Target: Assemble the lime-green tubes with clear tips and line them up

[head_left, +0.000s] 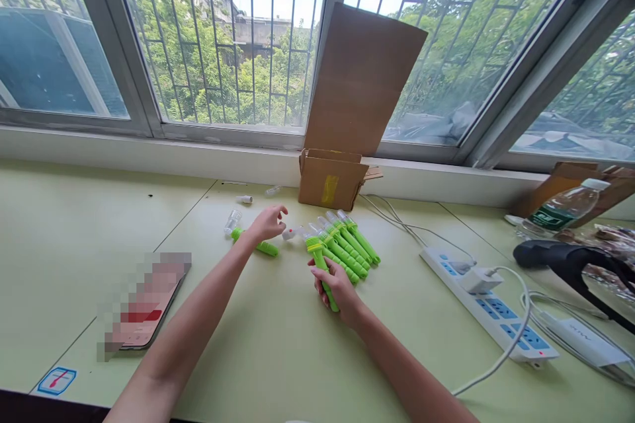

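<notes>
My right hand (341,291) is wrapped round a bright green ribbed handle (321,263) with a yellow-green collar at its upper end. Just beyond it, several similar green handles with clear caps (354,238) lie side by side in a slanted row. My left hand (269,223) hovers over the table with bent fingers apart, and no object shows in it. Close to its fingers is a small whitish piece with a red spot (288,234). Another green handle (268,249) lies partly hidden under the left wrist, beside a clear plastic cap (233,221).
Near the sill stand an open cardboard box (330,186) and small clear pieces (272,190). A phone (159,304) lies left. On the right are a power strip (489,307) with cables, a plastic bottle (568,208) and a black curved object (560,258).
</notes>
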The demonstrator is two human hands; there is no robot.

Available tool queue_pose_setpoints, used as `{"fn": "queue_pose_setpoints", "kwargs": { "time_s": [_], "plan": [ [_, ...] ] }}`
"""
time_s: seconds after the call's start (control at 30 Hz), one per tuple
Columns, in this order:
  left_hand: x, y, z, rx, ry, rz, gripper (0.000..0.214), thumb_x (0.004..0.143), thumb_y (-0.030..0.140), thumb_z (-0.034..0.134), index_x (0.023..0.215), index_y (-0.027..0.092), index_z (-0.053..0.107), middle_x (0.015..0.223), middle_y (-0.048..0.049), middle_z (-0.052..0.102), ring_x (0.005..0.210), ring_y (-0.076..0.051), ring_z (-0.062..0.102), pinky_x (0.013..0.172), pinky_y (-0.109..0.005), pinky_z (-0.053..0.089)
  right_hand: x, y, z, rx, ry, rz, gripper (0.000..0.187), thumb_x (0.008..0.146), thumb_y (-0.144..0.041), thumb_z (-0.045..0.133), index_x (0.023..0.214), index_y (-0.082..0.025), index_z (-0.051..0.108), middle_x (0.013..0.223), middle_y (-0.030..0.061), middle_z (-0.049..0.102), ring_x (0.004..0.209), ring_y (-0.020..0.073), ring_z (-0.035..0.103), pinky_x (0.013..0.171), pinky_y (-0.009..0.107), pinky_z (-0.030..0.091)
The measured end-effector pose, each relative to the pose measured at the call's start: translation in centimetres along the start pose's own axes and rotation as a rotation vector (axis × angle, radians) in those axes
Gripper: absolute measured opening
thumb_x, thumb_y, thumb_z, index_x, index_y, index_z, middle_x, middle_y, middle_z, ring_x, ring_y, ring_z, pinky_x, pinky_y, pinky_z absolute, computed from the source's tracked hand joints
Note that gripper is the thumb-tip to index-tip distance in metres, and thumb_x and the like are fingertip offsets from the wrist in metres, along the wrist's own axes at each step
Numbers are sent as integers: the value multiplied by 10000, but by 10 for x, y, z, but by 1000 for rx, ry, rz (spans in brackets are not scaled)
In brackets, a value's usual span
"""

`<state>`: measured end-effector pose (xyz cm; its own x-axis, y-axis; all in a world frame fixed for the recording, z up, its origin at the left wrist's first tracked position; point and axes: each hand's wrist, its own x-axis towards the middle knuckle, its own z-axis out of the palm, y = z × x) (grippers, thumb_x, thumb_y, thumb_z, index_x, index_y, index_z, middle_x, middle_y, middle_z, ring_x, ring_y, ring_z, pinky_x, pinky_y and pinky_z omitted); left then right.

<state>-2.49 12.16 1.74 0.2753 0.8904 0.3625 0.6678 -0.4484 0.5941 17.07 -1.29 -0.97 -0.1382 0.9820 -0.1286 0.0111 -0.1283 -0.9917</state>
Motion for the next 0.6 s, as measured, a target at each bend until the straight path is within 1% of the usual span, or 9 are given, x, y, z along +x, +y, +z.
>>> {"fn": "queue_pose_setpoints", "kwargs": {
  "time_s": [0.1,0.17,0.23,0.27,0.33,0.37,0.43,0.53,0.6],
  "plan": [
    [-7,6,3,-17,-176,58,443,607,150,571,1039,245,600,982,-44,591,879,-186,576,756,-283,468,0,0,0,8,-2,-3,317,720,-402,573,945,-180,545,472,-80,444,355,63,352,311,153,271],
    [-10,11,4,-24,-304,70,491,604,186,590,1090,253,581,984,-45,586,885,-192,578,737,-279,470,0,0,0,14,-8,-9,307,725,-395,574,942,-179,545,473,-81,443,354,62,352,310,152,271],
    [-13,16,3,-18,-408,47,533,581,232,636,1110,262,573,926,-30,599,837,-194,587,668,-260,462,0,0,0,17,-12,-13,300,729,-392,576,937,-178,545,475,-81,447,353,61,355,311,153,275],
    [-14,19,3,-12,-442,28,547,560,261,667,1100,266,578,894,-21,607,808,-194,590,634,-251,453,0,0,0,17,-14,-13,298,730,-394,577,933,-178,545,475,-81,451,349,60,353,311,155,277],
    [-18,25,1,-5,-468,-8,550,522,335,721,1053,268,596,847,-9,617,764,-192,595,583,-238,429,0,0,0,14,-21,-15,299,731,-402,576,928,-180,542,474,-80,465,336,57,346,311,160,280],
    [-21,29,0,-5,-480,-21,542,503,355,738,1021,266,605,822,-3,619,736,-188,597,561,-233,418,0,0,0,14,-28,-18,299,734,-407,573,927,-181,538,476,-78,479,327,56,343,310,163,278],
    [-27,37,-2,-31,-535,-34,481,511,360,737,964,256,615,782,4,622,654,-165,592,513,-224,396,1,1,0,18,-45,-25,295,736,-413,572,916,-183,529,492,-65,517,319,60,359,309,171,278],
    [-36,48,-2,-98,-647,3,392,537,344,721,904,247,622,722,12,628,583,-149,583,476,-221,387,3,3,2,66,-47,-32,269,732,-404,587,880,-189,520,533,-40,561,359,88,443,342,196,337],
    [-40,55,-1,-137,-676,43,371,566,342,700,916,249,619,686,17,628,565,-148,581,472,-222,391,4,5,3,112,-37,-40,244,731,-390,599,856,-195,520,545,-30,566,399,108,484,384,221,387]
  ]
}}
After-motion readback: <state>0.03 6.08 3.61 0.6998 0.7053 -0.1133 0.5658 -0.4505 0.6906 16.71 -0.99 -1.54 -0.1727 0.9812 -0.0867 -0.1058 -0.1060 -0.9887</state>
